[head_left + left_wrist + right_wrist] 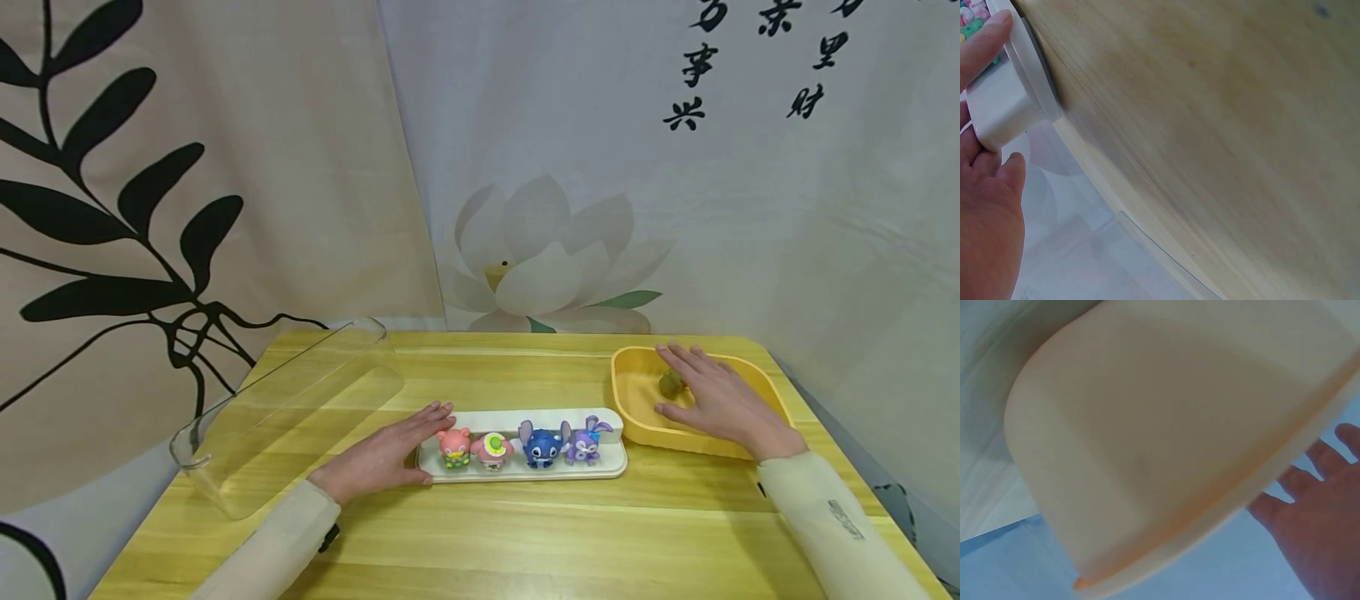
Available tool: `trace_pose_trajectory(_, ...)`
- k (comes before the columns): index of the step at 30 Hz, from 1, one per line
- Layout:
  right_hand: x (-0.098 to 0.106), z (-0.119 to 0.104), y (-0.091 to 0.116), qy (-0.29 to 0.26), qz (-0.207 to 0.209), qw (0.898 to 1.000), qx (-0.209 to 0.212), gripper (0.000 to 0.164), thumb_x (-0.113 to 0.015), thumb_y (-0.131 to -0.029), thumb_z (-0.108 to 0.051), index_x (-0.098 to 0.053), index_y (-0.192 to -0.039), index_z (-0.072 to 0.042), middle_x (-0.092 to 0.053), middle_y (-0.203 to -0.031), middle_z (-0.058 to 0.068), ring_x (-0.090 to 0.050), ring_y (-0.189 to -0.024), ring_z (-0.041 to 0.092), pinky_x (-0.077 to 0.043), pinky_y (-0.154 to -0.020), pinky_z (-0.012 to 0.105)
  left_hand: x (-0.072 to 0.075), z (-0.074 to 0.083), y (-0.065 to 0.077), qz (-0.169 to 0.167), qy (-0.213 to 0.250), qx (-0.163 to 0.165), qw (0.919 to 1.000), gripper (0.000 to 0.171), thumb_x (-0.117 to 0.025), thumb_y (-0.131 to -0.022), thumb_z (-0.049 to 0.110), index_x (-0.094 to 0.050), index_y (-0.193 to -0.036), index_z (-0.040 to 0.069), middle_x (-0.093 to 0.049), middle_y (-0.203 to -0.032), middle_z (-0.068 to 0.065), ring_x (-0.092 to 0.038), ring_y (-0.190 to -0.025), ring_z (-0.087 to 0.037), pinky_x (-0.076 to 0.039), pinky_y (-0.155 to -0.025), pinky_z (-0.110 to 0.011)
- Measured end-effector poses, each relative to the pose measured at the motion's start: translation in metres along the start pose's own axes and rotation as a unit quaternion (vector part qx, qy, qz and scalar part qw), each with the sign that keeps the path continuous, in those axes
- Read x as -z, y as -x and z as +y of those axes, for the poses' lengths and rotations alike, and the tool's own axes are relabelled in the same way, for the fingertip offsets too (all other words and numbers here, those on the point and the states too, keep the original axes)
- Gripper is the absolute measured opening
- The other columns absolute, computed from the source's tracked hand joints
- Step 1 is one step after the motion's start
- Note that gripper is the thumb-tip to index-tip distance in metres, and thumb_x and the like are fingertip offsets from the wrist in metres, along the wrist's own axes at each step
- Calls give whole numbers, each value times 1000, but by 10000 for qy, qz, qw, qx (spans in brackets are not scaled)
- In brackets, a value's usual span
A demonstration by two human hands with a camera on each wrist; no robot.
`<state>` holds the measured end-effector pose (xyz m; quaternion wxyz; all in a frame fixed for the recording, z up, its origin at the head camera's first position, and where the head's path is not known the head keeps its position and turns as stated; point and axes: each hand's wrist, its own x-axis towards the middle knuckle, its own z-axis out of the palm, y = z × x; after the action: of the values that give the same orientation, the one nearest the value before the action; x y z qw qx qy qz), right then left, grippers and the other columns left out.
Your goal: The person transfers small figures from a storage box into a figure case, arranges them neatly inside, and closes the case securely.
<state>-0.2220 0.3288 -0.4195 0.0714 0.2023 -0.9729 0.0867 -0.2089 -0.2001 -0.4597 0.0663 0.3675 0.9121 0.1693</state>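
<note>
My left hand grips the left end of a white stepped display stand, thumb at the front and fingers behind. On the stand's lower step, several small figurines stand in a row: a pink one, a pink one with a yellow-green top, a big-eared blue one and a long-eared purple one. My right hand reaches over a yellow tray, its fingers extended. A small olive-green round thing lies in the tray beside the fingers; the hand hides the rest.
A clear plastic cover lies on its side at the table's left edge, partly overhanging it. The wooden table extends in front of the stand. Printed cloth hangs behind.
</note>
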Motion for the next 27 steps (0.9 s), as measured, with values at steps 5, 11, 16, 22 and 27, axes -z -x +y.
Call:
trace_pose_trajectory(5, -2, 3, -4, 18, -159, 9999, -4, 92, -74, -93, -51, -36, -159, 0, -40, -158, 28, -37, -142, 54, -32, -114, 71, 1, 0, 0, -34, 3, 55, 10000, 93, -84, -87, 32, -34, -164, 21, -15, -173, 2, -19, -157, -19, -35, -121, -46)
trace_pose_trajectory(11, -5, 5, -6, -50, -351, 9993, -109, 92, -77, -92, -49, -36, -159, -1, -39, -159, 28, -39, -141, 52, -35, -113, 70, 1, 1, 0, -18, 3, 56, 10000, 93, -84, -87, 32, -34, -164, 21, -16, -173, 1, -19, -157, -20, -35, -121, -46)
trace_pose_trajectory(16, -7, 7, -8, -179, -501, 9984, -210, 90, -77, -92, -46, -36, -159, -2, -38, -159, 28, -38, -142, 52, -35, -114, 69, 0, 1, 1, 32, -16, -11, 10000, 92, -85, -86, 31, -35, -163, 19, -17, -173, 0, -20, -157, -21, -35, -121, -47)
trace_pose_trajectory(22, -10, 9, -10, -241, -641, 9972, -289, 88, -75, -93, -47, -37, -158, -1, -38, -159, 29, -37, -143, 53, -34, -114, 68, 0, 1, 1, 90, 25, -108, 9999, 93, -85, -86, 29, -35, -163, 18, -18, -173, -3, -21, -157, -25, -37, -119, -50)
trace_pose_trajectory(27, -13, 11, -10, -366, -705, 9961, -383, 89, -74, -93, -50, -38, -158, 0, -38, -158, 30, -38, -142, 53, -35, -114, 68, 0, 1, 1, 80, 28, -150, 9999, 93, -85, -87, 29, -34, -163, 18, -19, -173, -5, -20, -157, -25, -36, -120, -51)
